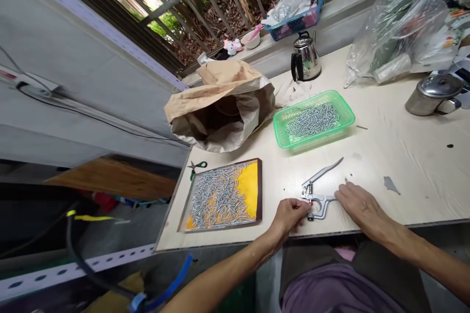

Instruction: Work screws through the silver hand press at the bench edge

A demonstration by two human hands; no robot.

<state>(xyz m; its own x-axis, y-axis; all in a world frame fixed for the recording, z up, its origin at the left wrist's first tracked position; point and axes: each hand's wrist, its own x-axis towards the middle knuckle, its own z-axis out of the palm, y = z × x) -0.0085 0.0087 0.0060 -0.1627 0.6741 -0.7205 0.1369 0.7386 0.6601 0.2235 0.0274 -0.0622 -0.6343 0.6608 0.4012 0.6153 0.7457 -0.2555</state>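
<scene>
Grey metal hand pliers (320, 203) with a spring and a red tip at the jaw lie on the table, one handle angled up and away. My left hand (290, 214) is at the jaw, thumb and fingers pinched together beside the red tip; whatever they hold is too small to make out. My right hand (362, 208) is closed over the end of the lower handle, which disappears under its fingers. Left of the hands, a shallow tray (260, 190) with a yellow bottom holds many small metal pins (220, 195). A green plastic basket (284, 144) behind holds more.
An open brown paper bag (223, 93) stands at the table's left edge, near green-handled scissors (198, 165). Farther back are a steel kettle (307, 58), a blue basket (293, 27) on the sill and a plastic bag (396, 34). A lidded steel cup (433, 95) stands right.
</scene>
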